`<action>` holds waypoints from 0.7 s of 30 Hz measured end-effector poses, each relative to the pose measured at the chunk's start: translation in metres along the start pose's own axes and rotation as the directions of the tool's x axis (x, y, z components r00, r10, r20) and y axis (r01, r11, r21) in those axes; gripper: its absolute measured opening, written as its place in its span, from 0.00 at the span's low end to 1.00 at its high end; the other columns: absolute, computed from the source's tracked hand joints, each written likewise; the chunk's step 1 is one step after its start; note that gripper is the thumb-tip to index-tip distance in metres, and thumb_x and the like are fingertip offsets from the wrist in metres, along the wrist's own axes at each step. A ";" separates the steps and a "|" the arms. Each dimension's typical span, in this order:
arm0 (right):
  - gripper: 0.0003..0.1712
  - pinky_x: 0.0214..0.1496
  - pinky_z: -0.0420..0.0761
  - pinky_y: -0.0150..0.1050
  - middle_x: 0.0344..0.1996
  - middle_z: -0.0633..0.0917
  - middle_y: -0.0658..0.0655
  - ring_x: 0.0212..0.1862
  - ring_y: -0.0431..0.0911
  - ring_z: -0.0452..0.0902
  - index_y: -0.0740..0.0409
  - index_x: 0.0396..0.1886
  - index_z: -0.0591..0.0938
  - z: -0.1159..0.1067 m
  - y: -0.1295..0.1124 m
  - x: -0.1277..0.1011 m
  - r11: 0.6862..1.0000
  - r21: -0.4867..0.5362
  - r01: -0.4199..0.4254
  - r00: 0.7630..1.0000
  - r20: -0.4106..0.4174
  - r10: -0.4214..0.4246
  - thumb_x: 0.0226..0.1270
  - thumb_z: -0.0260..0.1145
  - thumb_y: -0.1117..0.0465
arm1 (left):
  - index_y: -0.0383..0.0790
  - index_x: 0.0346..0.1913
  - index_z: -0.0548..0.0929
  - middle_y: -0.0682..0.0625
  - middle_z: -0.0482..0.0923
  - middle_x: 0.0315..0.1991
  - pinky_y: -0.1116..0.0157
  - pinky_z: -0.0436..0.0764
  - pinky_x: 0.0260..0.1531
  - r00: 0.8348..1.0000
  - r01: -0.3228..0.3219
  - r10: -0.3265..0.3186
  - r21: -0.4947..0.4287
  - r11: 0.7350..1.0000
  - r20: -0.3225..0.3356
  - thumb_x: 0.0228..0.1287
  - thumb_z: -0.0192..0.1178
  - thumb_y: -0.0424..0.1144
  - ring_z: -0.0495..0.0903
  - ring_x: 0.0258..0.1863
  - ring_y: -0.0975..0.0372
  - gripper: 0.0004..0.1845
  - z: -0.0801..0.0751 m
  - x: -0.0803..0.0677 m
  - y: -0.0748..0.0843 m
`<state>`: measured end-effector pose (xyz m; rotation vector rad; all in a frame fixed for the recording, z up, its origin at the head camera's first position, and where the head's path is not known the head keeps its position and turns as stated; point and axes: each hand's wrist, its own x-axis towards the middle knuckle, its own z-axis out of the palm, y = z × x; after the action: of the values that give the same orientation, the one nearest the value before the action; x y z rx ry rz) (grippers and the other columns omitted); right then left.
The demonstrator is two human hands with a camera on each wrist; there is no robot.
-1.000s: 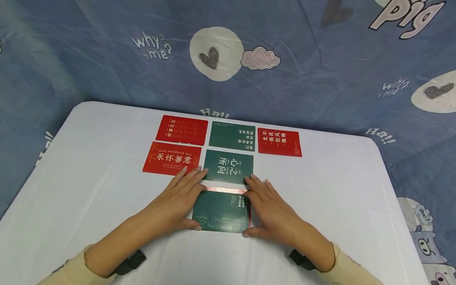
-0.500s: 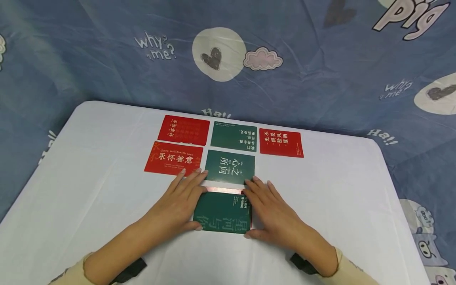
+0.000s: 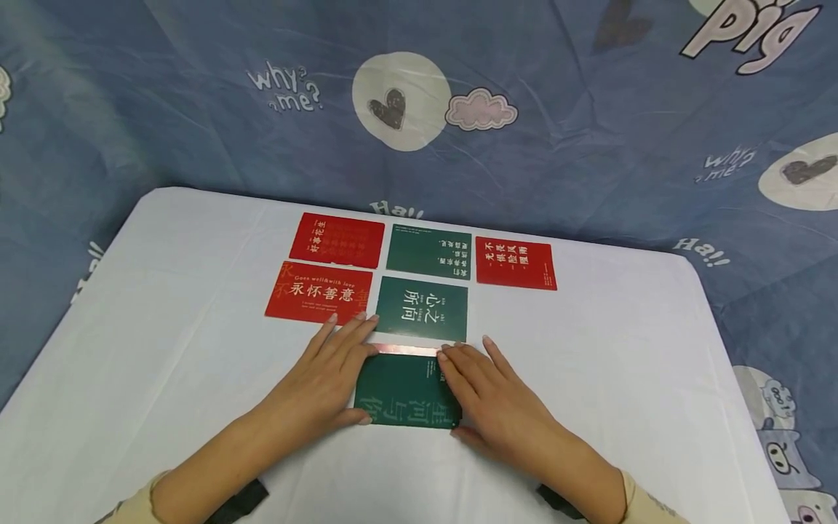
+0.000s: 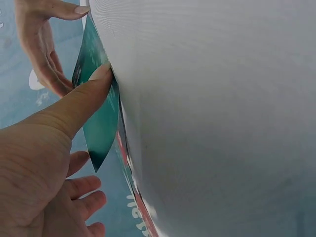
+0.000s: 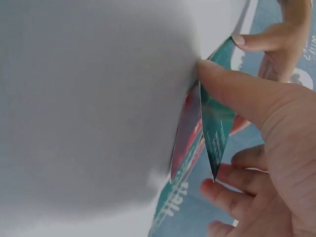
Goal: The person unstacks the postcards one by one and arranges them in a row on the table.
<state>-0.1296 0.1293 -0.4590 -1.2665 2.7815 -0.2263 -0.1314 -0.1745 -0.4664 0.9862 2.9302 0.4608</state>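
Note:
Nearest the person, a green card (image 3: 406, 393) with pale Chinese lettering lies over a pinkish-red card (image 3: 409, 350), of which a shiny strip shows along the far edge. My left hand (image 3: 327, 375) grips the green card's left side, thumb (image 4: 94, 89) at the near corner and index finger by the far one. At the right side my right hand (image 3: 494, 393) holds it likewise, its thumb (image 5: 227, 81) at the near edge and its fingers covering the far right corner. Both wrist views show the green card bowed between the hands.
Beyond the hands, a red card (image 3: 319, 292) and a green card (image 3: 422, 308) lie side by side on the white table (image 3: 622, 349). Behind them are another red card (image 3: 337, 240), a green card (image 3: 428, 251) and a red card (image 3: 516, 263). A blue printed cloth (image 3: 196, 131) hangs behind.
My right hand's fingers have slid left over the green card's right end, covering more of its lettering. The left hand stays almost where it was.

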 end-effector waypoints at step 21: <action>0.56 0.81 0.52 0.59 0.74 0.71 0.60 0.75 0.55 0.65 0.59 0.79 0.68 -0.006 -0.007 -0.003 0.999 0.002 0.036 0.999 -0.037 -0.036 0.55 0.84 0.47 | 0.32 0.69 0.73 0.38 0.66 0.75 0.44 0.48 0.79 1.000 -0.003 0.003 -0.004 1.000 -0.021 0.36 0.88 0.54 0.61 0.76 0.46 0.57 -0.002 -0.002 0.001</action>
<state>-0.1237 0.1279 -0.4517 -1.3261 2.7892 -0.2583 -0.1295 -0.1757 -0.4650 0.9913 2.9456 0.4803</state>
